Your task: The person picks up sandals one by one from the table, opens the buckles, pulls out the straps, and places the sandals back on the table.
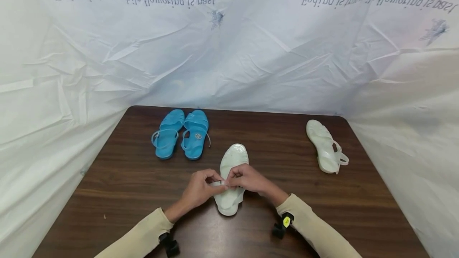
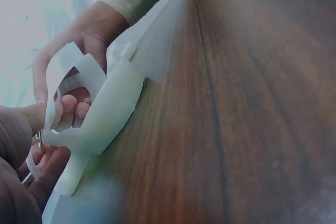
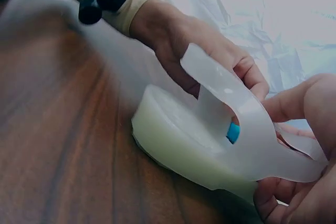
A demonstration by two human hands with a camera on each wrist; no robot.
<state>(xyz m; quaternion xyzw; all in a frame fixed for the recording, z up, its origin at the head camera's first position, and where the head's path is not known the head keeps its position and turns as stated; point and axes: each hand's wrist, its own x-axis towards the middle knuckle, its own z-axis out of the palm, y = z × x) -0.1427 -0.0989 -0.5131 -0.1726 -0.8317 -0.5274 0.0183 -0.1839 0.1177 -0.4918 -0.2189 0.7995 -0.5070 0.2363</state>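
Note:
A white jelly sandal (image 1: 234, 158) lies on the table in front of me, its toe pointing away. Over its middle both hands meet at the ankle strap. My left hand (image 1: 199, 188) pinches the strap near a small metal buckle (image 2: 39, 139), seen in the left wrist view. From the other side my right hand (image 1: 247, 178) pinches the strap close to the left fingertips. In the right wrist view the sandal's heel (image 3: 173, 129) rests on the table, with the strap (image 3: 252, 124) standing up above it. The fingers partly hide the strap's ends.
A pair of blue sandals (image 1: 195, 142) stands at the back left of the brown table (image 1: 279, 146). Another white sandal (image 1: 322, 146) lies at the back right, its strap loose to the side. White printed sheeting (image 1: 251, 51) hangs behind and around the table.

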